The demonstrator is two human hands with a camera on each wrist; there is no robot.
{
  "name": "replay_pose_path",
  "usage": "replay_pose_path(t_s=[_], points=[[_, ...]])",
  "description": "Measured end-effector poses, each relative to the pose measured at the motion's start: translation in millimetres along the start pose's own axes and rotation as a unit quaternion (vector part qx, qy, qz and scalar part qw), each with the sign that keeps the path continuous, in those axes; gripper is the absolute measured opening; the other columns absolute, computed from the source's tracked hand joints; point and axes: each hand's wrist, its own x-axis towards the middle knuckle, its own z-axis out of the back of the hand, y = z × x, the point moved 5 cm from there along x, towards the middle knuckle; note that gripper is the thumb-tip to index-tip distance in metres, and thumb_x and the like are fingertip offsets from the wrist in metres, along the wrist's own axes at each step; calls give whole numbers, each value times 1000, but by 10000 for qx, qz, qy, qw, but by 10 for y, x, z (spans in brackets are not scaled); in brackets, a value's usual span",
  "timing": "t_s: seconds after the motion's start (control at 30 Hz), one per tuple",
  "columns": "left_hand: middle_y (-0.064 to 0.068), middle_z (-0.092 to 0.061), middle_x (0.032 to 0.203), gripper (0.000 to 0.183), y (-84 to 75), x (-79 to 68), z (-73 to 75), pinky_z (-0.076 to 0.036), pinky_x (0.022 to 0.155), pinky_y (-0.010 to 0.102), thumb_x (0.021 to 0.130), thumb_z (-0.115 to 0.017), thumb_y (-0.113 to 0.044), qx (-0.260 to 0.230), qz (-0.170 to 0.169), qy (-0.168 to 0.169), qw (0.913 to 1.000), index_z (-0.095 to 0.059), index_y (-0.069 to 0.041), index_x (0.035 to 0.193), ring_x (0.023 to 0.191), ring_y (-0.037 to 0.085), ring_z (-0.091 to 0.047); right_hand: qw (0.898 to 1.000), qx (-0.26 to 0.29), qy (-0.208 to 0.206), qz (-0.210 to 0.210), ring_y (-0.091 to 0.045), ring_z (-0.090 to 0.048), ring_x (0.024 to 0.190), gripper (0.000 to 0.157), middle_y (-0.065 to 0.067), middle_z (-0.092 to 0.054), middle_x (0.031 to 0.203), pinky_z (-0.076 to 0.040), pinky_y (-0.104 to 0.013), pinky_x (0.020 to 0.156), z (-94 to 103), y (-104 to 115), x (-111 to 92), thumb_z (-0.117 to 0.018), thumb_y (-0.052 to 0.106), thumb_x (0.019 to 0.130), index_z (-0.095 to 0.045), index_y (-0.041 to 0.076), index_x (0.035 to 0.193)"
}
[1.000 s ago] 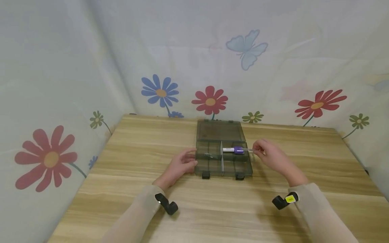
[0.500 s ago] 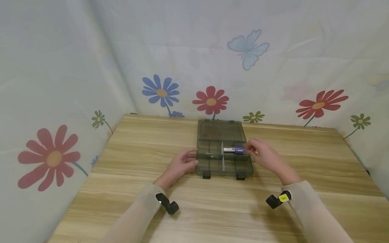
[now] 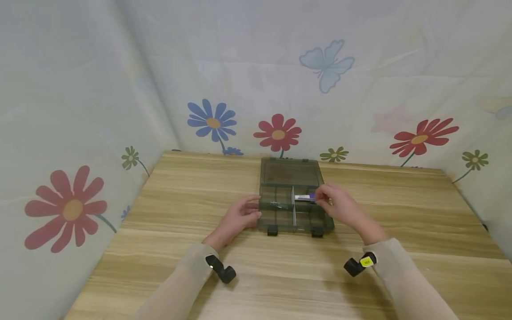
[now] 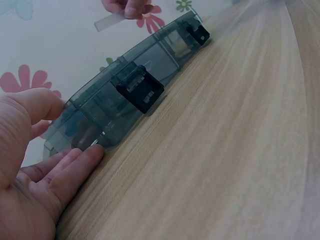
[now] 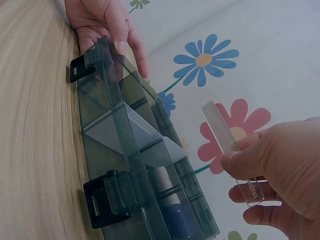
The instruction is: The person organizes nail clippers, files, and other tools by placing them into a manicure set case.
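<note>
Take the middle of the box as the middle of a clock, with twelve toward the flowery back cloth (image 3: 248, 71). Far off at nine, a big red flower (image 3: 66, 210) is printed on cloth. At eight are the left sleeve (image 3: 172, 284) and the left wrist camera (image 3: 222, 270).

At nine, the left hand (image 3: 238, 218) rests against the end of the see-through dark plastic box (image 3: 283, 218). Its grip is loose: the fingers are spread and touch the box, not wrapped round it. The box sits on the wooden table (image 3: 260, 275). Its lid (image 3: 290, 172) is folded back toward twelve, and two black latches (image 3: 272, 230) stick out on the six o'clock side.

A white divider (image 3: 294, 218) stands up like a little wall between the left and right rooms. In the back right room, toward two, lies a purple bottle (image 3: 305, 198), its white cap pointing to nine. At three, the right hand (image 3: 340, 204) reaches over the box's edge. Its grip is a pinch: thumb and finger hold a clear plastic strip (image 5: 220, 125) above the box. At four are the right wrist camera (image 3: 358, 266) and the right sleeve (image 3: 412, 275).

The head view hardly shows the strip, and there the right hand hides part of the bottle. The right wrist view shows the strip well, with tiny letters near one end. The left wrist view shows left fingers touching the box low down, by the table.
</note>
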Motion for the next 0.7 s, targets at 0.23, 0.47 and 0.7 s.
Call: replay_pose_path(t_s=[0.23, 0.47, 0.7], points=[[28, -41, 133, 56, 16, 4, 1, -53, 79, 37, 91, -59, -6, -13, 2, -15, 10000, -35, -3, 141, 114, 32, -49, 9999, 113, 81, -92, -16, -53, 77, 15, -2, -54, 86, -50, -32, 65, -92, 34, 24, -68, -3, 82, -59, 7, 88], [28, -41, 133, 56, -4, 6, -15, -53, 80, 37, 91, -59, -6, 15, -7, 10, 10000, -35, -3, 141, 114, 33, -48, 9997, 141, 174, -22, -15, -52, 77, 14, -1, -54, 86, -50, -31, 65, -173, 89, 49, -68, -3, 82, -59, 6, 89], [27, -42, 133, 56, 2, -3, 0, -53, 80, 38, 91, -60, -7, 68, -3, -20, 10000, -36, -4, 141, 115, 33, -48, 9996, 153, 189, 137, -13, -54, 78, 14, 1, -54, 86, -50, -30, 66, -250, 186, 82, -67, -1, 83, -59, 8, 89]])
